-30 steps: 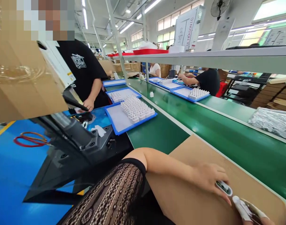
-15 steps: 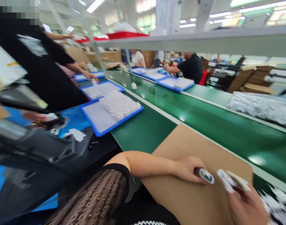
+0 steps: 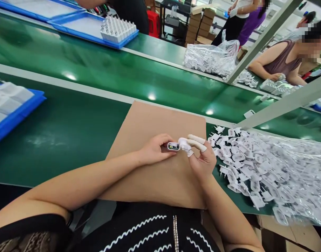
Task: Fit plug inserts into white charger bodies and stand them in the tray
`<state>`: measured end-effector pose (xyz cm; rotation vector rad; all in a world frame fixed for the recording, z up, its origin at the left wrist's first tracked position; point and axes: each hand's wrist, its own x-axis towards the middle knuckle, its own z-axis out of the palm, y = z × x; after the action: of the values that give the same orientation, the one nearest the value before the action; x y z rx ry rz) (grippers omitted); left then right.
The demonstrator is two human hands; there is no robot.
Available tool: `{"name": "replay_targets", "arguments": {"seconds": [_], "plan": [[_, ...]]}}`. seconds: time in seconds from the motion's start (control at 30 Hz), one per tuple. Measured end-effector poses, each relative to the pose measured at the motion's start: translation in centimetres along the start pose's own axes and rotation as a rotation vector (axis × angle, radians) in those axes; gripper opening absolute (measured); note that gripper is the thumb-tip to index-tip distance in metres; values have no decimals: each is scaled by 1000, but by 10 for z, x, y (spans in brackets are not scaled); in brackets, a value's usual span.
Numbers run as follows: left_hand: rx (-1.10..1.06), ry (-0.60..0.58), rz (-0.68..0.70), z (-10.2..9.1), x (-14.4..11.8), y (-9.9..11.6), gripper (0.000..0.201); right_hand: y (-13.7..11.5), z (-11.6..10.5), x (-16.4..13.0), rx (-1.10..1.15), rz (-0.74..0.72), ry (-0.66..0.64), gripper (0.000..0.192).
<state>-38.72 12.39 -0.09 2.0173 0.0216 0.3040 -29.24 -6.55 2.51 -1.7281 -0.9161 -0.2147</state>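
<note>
Over the board: both hands meet above a flat brown cardboard sheet lying on the green desk.
Left hand: the left hand has its grip closed on a small white oblong charger body, pinched at the fingertips.
Axis: the charger body lies about level, long axis running left to right, its open end with dark inner parts facing up toward the camera.
Right hand: the right hand, wearing pale rubber finger cots, has its grip closed on a small white plug piece, pressed against the right end of the charger body.
Position: the two pieces touch, held just above the cardboard sheet, near its far right part.
Right side: a heap of white plug pieces in clear wrap lies on the desk just beside the right hand.
Left side: a blue tray with white parts sits well apart.
Beyond: a green conveyor belt runs across; past it, a blue tray of upright white chargers, a clear bag of parts, and another person's hand.
In the way: nothing lies between the hands and the heap.
</note>
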Motion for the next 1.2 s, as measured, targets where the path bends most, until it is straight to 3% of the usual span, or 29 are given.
{"name": "replay_targets", "arguments": {"seconds": [0.1, 0.17, 0.43, 0.6, 0.77, 1.2], "plan": [[-36, 12, -10, 0, 2, -1, 27, 4, 1, 5, 80, 206, -89, 24], [-58, 12, -12, -1, 3, -1, 25, 6, 2, 8, 85, 262, -167, 24], [-111, 17, 8, -3, 4, 3, 21, -4, 6, 14, -236, -139, -279, 24], [-109, -3, -12, -5, 4, 4, 21, -1, 8, 18, -304, -149, -354, 22], [-99, -11, -15, -6, 6, 3, 22, -5, 8, 20, -271, -171, -326, 25], [-166, 19, 6, -2, 6, -3, 19, 8, 9, 22, -382, -154, -410, 20]]}}
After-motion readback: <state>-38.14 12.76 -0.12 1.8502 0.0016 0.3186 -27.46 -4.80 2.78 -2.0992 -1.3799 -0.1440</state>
